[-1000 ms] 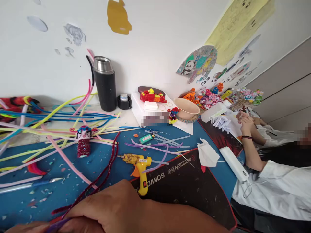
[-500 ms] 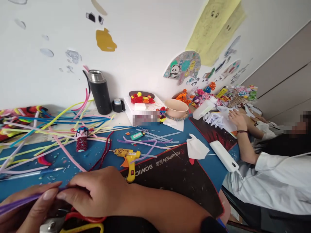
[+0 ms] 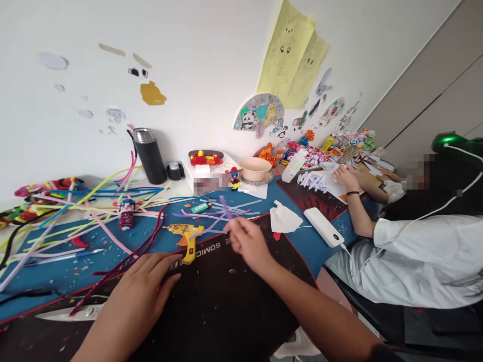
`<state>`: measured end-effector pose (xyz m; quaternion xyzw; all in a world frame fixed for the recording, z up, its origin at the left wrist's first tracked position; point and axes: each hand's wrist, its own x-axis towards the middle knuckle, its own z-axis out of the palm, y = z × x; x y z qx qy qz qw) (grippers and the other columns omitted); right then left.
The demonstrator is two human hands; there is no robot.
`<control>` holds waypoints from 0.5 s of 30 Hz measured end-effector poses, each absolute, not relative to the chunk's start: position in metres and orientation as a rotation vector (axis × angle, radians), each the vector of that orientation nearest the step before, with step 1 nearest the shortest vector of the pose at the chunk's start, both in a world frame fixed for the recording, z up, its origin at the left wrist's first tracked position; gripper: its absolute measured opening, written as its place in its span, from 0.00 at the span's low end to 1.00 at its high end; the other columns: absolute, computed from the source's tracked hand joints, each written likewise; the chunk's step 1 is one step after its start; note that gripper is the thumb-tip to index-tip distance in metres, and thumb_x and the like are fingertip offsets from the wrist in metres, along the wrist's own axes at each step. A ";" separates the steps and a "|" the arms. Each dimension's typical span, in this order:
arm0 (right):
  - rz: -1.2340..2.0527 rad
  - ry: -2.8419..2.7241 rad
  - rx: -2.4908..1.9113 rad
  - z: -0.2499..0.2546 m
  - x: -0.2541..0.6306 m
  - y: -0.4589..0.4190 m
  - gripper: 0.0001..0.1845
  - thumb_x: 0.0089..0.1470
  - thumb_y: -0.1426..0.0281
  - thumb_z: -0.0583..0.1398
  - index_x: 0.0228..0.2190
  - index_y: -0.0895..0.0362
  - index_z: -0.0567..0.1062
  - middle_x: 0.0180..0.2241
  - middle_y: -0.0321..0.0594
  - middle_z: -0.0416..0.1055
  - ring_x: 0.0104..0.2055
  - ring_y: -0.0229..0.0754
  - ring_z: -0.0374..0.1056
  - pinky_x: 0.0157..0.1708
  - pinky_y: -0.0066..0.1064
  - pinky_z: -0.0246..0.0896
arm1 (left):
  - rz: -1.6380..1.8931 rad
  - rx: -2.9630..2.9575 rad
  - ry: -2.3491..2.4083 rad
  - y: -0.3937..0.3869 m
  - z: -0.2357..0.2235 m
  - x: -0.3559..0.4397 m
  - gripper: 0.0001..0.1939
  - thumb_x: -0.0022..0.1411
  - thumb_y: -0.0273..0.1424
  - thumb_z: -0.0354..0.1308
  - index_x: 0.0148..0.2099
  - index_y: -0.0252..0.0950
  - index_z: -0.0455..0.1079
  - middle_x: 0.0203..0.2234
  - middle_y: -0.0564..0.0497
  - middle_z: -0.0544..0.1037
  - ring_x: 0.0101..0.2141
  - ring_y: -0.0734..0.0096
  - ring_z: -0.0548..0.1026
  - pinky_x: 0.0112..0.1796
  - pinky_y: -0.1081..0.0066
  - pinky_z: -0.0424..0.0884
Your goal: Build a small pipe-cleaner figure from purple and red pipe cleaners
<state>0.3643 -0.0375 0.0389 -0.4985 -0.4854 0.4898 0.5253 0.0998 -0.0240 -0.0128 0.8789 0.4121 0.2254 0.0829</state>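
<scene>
My right hand (image 3: 247,241) is pinched on a purple pipe cleaner (image 3: 225,207), which stands up from the fingers above the black mat. Just left of centre, my left hand (image 3: 145,289) lies with its fingers stretched out, holding nothing. Beyond its fingertips is a yellow glue gun (image 3: 188,236) with a glue-stained nozzle. Purple and pale stems (image 3: 215,216) are scattered behind the glue gun, beside a green lighter (image 3: 201,207). The scissors' blades (image 3: 71,314) show by my left wrist; their handles are hidden. Dark red pipe cleaners (image 3: 124,261) run past my left hand.
A small figure (image 3: 127,213) lies among coloured pipe cleaners at left. A black thermos (image 3: 150,156) stands by the wall. Further right are a beige bowl (image 3: 255,170), crumpled white paper (image 3: 286,218) and a white power bank (image 3: 323,227). A co-worker's hand (image 3: 346,178) rests over paper strips.
My hands have moved apart. The right one went right and forward with purple pipe cleaner; the left let go and came to the mat. The view has shifted, uncovering the scissors' blades.
</scene>
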 end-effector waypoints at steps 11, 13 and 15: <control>0.602 -1.052 -1.711 0.002 0.515 -0.114 0.30 0.63 0.41 0.56 0.30 0.54 0.76 0.19 0.32 0.64 0.19 0.39 0.61 0.25 0.33 0.58 | 0.124 2.845 1.452 0.010 -0.027 0.119 0.24 0.72 0.33 0.46 0.53 0.34 0.83 0.45 0.33 0.86 0.50 0.34 0.79 0.48 0.44 0.72; 0.488 -1.131 -1.849 -0.005 0.533 -0.121 0.27 0.68 0.46 0.52 0.33 0.54 0.77 0.22 0.35 0.70 0.21 0.41 0.68 0.29 0.34 0.63 | 0.103 2.834 1.464 0.014 -0.030 0.119 0.24 0.72 0.34 0.45 0.51 0.33 0.83 0.46 0.32 0.85 0.50 0.34 0.79 0.48 0.45 0.71; 0.402 -1.171 -1.963 -0.014 0.548 -0.126 0.25 0.70 0.50 0.51 0.33 0.53 0.76 0.26 0.37 0.75 0.23 0.43 0.72 0.31 0.35 0.64 | 0.071 2.804 1.479 0.020 -0.032 0.117 0.24 0.72 0.35 0.45 0.50 0.33 0.82 0.46 0.32 0.85 0.50 0.34 0.80 0.49 0.46 0.71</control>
